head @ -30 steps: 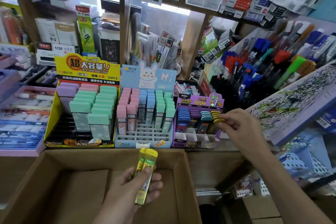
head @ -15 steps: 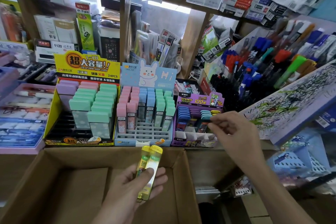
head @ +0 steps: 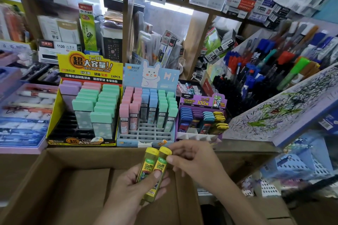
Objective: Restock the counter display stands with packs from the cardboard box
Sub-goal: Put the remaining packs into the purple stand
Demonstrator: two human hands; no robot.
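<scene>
The cardboard box (head: 73, 188) lies open right under me, its far wall up against the counter (head: 243, 145), and both my hands are over it. On the counter behind it three stands sit side by side. On the left is the yellow stand (head: 89, 67), with mint and purple packs in its back rows and black slots showing in front. In the middle is the blue stand (head: 151, 75) with the rabbit card, holding pink, blue and green packs. On the right is the small purple stand (head: 201, 99). My left hand (head: 135, 190) grips two yellow packs (head: 152, 168) side by side, thumb across their fronts, fingers curled behind, caps pointing toward the stands. My right hand (head: 193, 160) pinches the right one of them just below its cap, thumb in front, fingertips behind
</scene>
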